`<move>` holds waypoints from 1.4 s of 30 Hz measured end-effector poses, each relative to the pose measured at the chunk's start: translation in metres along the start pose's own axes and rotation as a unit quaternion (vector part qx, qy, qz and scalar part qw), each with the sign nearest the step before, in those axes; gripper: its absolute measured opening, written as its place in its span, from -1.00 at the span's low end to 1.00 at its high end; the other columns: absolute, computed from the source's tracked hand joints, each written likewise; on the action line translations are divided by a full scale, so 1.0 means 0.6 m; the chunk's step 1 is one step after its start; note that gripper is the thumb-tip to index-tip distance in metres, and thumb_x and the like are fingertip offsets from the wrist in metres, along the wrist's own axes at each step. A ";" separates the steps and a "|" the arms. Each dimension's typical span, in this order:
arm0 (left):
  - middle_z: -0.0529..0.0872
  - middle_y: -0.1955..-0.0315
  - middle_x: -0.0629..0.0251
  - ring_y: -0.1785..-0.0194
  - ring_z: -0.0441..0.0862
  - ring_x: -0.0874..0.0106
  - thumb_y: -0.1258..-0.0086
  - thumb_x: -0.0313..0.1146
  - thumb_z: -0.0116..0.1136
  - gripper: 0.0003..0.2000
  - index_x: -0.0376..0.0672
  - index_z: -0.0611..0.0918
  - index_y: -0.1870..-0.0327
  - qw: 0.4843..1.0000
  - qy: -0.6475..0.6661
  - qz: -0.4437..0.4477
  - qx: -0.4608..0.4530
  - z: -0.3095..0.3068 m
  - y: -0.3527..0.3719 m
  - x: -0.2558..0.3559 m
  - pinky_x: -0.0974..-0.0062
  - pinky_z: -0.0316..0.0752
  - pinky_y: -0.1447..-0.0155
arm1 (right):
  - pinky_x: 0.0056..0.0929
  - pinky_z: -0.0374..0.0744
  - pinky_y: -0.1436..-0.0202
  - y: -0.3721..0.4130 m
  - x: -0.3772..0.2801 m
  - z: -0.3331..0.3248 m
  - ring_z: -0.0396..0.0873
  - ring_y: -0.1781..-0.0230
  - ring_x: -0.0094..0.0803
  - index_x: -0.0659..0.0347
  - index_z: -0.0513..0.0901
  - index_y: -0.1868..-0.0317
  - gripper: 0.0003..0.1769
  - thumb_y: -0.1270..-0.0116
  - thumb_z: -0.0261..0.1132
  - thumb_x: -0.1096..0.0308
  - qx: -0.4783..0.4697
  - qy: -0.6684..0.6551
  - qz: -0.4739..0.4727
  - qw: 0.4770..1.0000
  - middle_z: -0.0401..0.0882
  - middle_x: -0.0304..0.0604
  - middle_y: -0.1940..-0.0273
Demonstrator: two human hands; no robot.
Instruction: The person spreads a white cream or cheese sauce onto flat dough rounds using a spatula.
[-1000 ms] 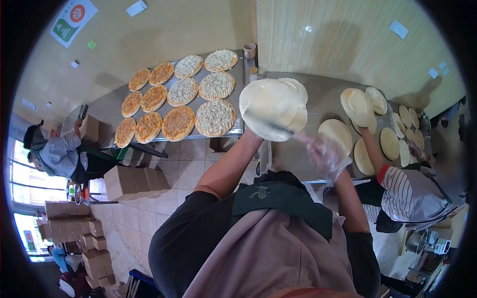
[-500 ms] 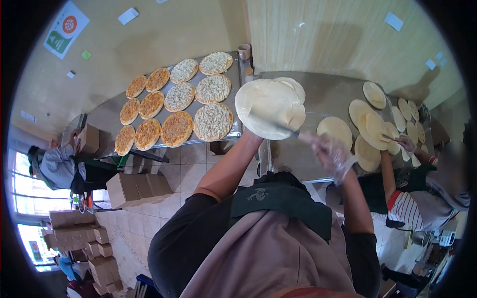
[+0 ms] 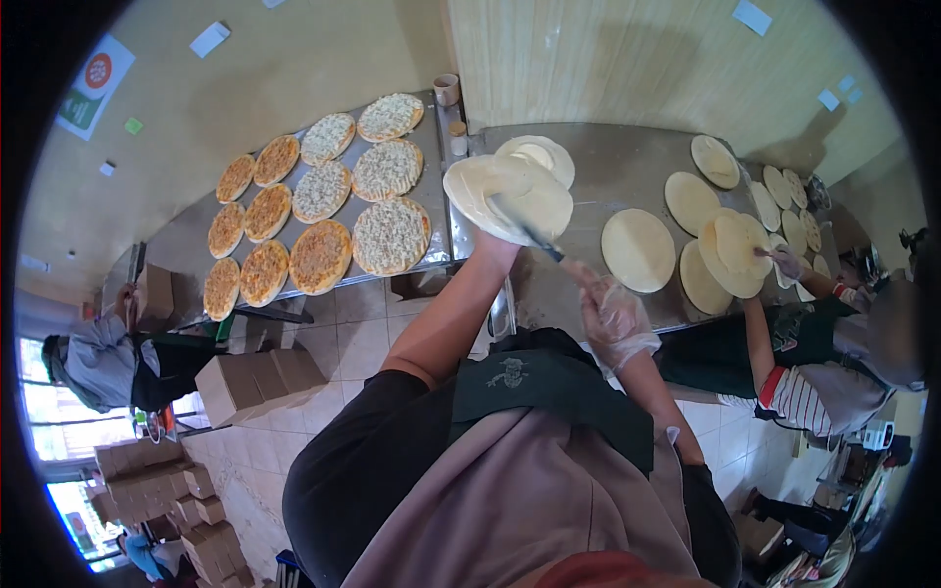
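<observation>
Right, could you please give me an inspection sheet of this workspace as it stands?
Surface: steel table, bare metal between the plain rounds laid out on it.
Job's things: dough round raised over the near table edge; knife blade lying across its top.
Clutter: cup at the far corner where the tables meet.
Hands: left hand under the dough round, fingers hidden; right hand, in a clear glove, closed on the knife handle.
Cables: nothing seen.
Surroundings: topped pizzas in rows on a second table to the left; co-worker's hand at a round on the right; cardboard boxes stacked on the tiled floor.
</observation>
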State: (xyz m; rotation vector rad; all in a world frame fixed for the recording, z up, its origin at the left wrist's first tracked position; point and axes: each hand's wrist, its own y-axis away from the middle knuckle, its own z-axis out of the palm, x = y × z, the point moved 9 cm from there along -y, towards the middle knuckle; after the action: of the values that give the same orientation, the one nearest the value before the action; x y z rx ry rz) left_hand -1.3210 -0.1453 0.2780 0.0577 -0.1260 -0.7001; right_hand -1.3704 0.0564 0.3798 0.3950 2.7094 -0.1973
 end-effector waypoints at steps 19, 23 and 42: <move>0.51 -0.13 0.20 -0.17 0.49 0.24 -0.44 -0.03 -0.11 -0.55 -0.06 0.36 -0.24 0.959 -0.263 0.010 -0.103 0.089 0.035 -0.060 0.13 0.43 -0.23 | -0.16 0.50 0.30 0.009 0.000 -0.068 0.58 0.36 -0.07 0.02 0.57 -0.09 -0.63 -0.26 0.15 0.40 0.070 -0.160 -0.077 0.982 0.55 0.05 0.35; 0.50 -0.14 0.22 -0.17 0.49 0.22 -0.43 0.00 -0.13 -0.53 -0.05 0.36 -0.24 0.971 -0.177 -0.029 -0.158 0.100 0.031 -0.079 0.12 0.43 -0.23 | -0.12 0.51 0.31 -0.034 0.082 -0.090 0.57 0.38 0.03 -0.04 0.54 -0.13 -0.63 -0.31 0.11 0.33 0.167 -0.076 0.007 0.983 0.57 0.10 0.36; 0.62 0.07 0.16 0.01 0.60 0.17 -0.42 -0.06 -0.10 -0.65 -0.08 0.49 -0.05 0.972 -0.063 -0.199 -0.104 0.005 -0.001 -0.115 0.06 0.52 -0.06 | -0.22 0.54 0.34 -0.032 0.020 -0.189 0.56 0.36 -0.18 -0.24 0.48 -0.16 -0.55 -0.24 0.19 0.31 0.046 0.185 -0.181 0.965 0.49 -0.14 0.30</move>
State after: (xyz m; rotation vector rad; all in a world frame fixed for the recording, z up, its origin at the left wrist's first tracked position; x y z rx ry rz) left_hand -1.3741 -0.1013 0.2742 -0.1676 -0.1641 -1.1152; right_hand -1.4279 0.0627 0.4799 -0.0552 3.1347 -0.3843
